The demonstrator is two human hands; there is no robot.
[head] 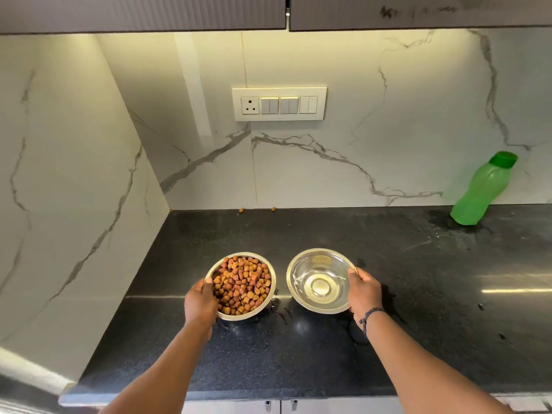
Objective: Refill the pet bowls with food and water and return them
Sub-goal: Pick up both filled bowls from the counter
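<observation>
The left hand (200, 301) grips the near-left rim of the food bowl (263, 309), thumb over the edge, its other fingers hidden under the steel. The right hand (365, 291) holds the right rim of the water bowl (294, 267) the same way, fingers out of sight beneath it. The food bowl is heaped with brown kibble (242, 285); the water bowl holds clear water. Whether either bowl is lifted off the black counter (418, 339) is hard to tell. Two stray kibble pieces (240, 210) lie by the marble backsplash. A capped green bottle (481, 192) stands far right; its contents cannot be made out.
</observation>
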